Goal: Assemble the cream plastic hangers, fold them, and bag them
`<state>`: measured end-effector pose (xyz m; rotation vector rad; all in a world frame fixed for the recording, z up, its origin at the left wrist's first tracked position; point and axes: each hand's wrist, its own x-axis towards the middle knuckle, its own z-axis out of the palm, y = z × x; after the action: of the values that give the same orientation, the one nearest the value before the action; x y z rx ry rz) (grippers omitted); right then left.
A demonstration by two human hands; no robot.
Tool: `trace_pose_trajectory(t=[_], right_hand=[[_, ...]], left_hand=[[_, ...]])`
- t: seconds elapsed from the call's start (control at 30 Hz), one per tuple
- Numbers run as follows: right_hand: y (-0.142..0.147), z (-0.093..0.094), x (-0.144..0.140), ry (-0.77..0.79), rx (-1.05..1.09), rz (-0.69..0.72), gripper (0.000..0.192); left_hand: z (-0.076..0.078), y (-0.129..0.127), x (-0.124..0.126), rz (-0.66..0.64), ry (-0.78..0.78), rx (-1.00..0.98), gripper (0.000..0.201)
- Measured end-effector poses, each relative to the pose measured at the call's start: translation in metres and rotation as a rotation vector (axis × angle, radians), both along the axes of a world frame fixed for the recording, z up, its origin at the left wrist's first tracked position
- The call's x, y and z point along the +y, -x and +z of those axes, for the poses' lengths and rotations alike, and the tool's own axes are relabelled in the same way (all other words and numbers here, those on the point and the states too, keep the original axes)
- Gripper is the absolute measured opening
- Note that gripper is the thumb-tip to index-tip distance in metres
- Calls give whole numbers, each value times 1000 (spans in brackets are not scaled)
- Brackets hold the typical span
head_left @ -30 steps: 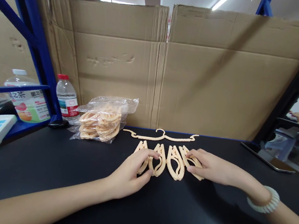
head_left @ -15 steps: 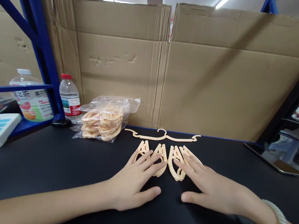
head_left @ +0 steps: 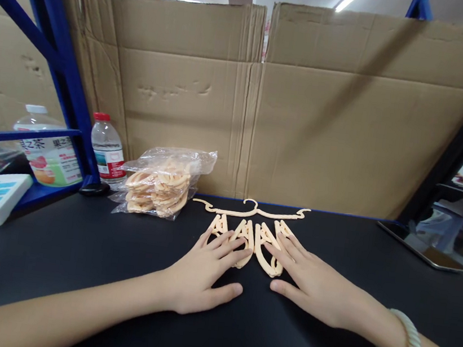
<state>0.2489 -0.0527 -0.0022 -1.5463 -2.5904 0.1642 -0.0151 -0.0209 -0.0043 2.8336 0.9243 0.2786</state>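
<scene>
Several folded cream plastic hangers [head_left: 259, 244] lie in a row on the black tabletop [head_left: 143, 327], partly hidden under my fingers. My left hand [head_left: 207, 273] lies flat with its fingers spread over the left part of the row. Over the right part rests my right hand [head_left: 311, 281], fingers stretched out and thumb apart. Just behind the row lies one unfolded hanger [head_left: 256, 213], its hook pointing away from me and its two arms spread sideways. Neither hand touches that one.
A clear plastic bag [head_left: 162, 181] packed with folded hangers sits at the back left, beside a red-capped bottle [head_left: 107, 148]. A dark flat tablet-like device [head_left: 420, 247] lies at the right edge. Cardboard panels [head_left: 348, 126] wall off the back; a blue frame [head_left: 59, 60] stands at left.
Both hands have shifted a little to the left, and the folded hangers beneath them have slid slightly left and away from me. The unfolded hanger has stayed put.
</scene>
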Motion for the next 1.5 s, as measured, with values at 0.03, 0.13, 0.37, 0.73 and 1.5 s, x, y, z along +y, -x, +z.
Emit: trace_pose_trajectory(t=[0.03,0.13,0.37,0.73,1.5], right_hand=[[0,1,0,-6,-19,-3,66],[1,4,-3,-39,-61,5,61],[4,1,-5,-173,-119,66,45],[6,-8,6,-338,-108,47,37],[-6,9,8,-246,47,39,51]], left_hand=[[0,0,0,3,1,-3,60],[0,0,0,7,9,-20,59],[0,0,0,13,5,3,59],[0,0,6,-7,12,-54,61],[-1,2,9,24,0,-104,56]])
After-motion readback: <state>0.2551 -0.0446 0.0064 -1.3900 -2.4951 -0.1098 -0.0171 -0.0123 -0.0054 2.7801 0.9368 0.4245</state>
